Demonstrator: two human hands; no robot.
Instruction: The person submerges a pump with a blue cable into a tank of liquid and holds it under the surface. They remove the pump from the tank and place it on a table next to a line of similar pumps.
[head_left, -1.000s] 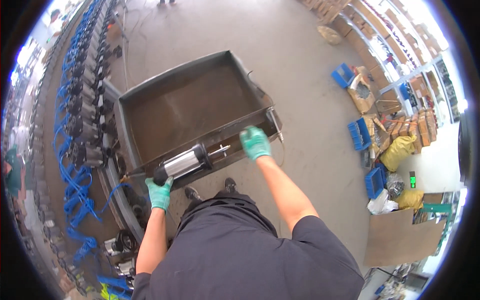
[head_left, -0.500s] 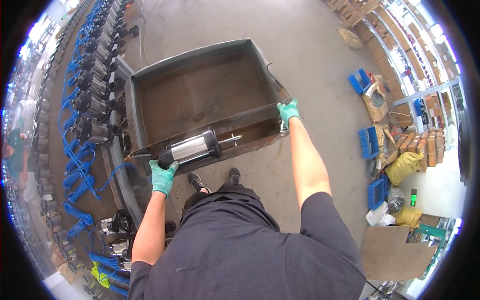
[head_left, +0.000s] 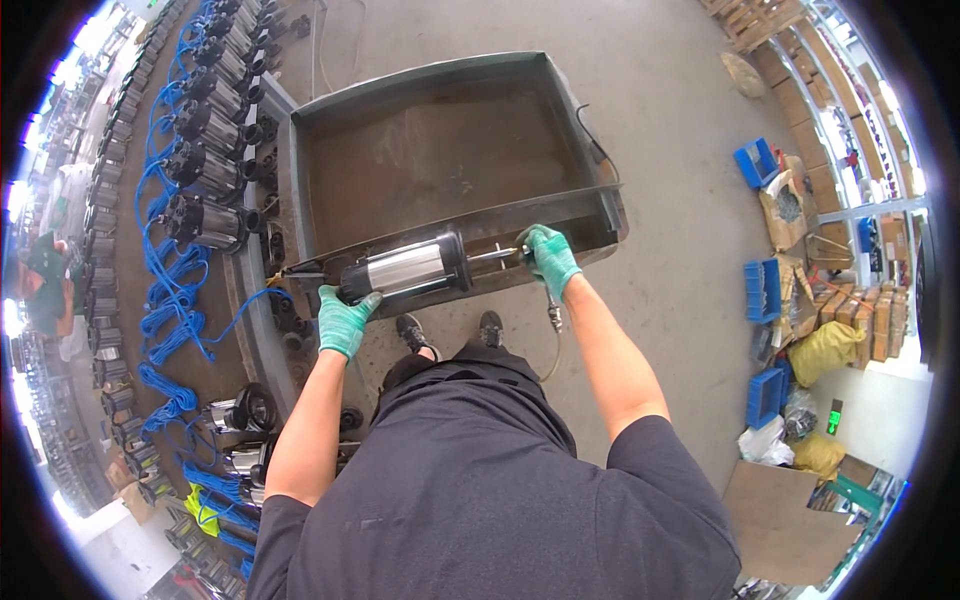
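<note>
A motor or pump body (head_left: 405,270) with a silver cylinder and black ends lies along the near rim of a large metal trough (head_left: 440,215). Its thin shaft points right. Green-gloved, my left hand (head_left: 343,320) grips the black left end, thumb along the near side. My right hand (head_left: 550,258), gloved too, is closed round the end of a hose at the shaft's tip. Below that hand hang a metal coupling (head_left: 555,316) and a pale hose. The fingers hide most of the piece held, and whether it touches the shaft I cannot tell.
Left of the trough stands a long row of similar motors (head_left: 208,222) with coiled blue cables (head_left: 170,325). More motors (head_left: 240,412) lie at the lower left. Blue bins (head_left: 762,290), boxes and yellow sacks (head_left: 828,348) line the right side. A person (head_left: 45,285) is at the far left.
My right hand has moved left from the trough's right corner to the shaft's tip, bringing the hose end along. My left hand stays on the motor. The whole view has shifted slightly.
</note>
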